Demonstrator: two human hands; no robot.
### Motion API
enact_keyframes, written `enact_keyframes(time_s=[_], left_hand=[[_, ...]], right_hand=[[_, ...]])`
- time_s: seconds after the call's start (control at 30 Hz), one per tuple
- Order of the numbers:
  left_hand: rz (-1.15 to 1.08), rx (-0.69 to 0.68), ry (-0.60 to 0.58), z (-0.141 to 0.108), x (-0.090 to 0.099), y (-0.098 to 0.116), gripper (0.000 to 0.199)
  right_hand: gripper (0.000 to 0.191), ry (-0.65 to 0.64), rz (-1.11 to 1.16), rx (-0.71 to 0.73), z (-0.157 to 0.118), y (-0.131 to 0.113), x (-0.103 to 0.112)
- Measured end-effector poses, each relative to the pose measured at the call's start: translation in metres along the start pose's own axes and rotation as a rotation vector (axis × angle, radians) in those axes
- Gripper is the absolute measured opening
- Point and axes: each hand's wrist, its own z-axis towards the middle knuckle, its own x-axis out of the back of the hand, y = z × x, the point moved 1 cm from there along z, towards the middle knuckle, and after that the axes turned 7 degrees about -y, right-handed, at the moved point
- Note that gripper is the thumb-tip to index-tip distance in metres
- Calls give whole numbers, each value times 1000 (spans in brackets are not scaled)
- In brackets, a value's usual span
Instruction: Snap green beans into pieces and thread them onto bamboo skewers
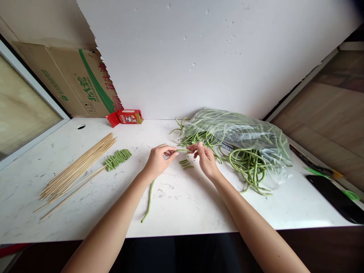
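A long green bean runs through my left hand, its tail trailing down onto the white table. My left thumb and fingers pinch it near its other end. That end reaches the fingertips of my right hand, which are closed on it. Below, between my hands, several short cut bean pieces lie on the table. To the left, skewered bean pieces sit packed in a row on a thin wooden stick.
Bamboo skewers lie in a bundle at the left. A clear plastic bag of long beans spills out loose beans at the right. A red box stands at the back. A black phone lies near the right edge.
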Motion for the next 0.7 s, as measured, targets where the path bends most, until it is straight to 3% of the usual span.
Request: enact_keyframes(time_s=[0.1, 0.27, 0.37, 0.7], left_hand=[[-4, -14, 2, 0, 0, 1, 18], [-35, -46, -33, -1, -2, 4, 15], [-40, -53, -45, -1, -2, 7, 16], [-37, -32, -101, -2, -3, 9, 13]], right_hand=[[68, -35, 49, 8, -1, -1, 0], [39, -91, -87, 44, -4, -5, -4], [31, -93, -155, 94, -5, -5, -7], [28, -174, -168, 62, -4, -6, -9]])
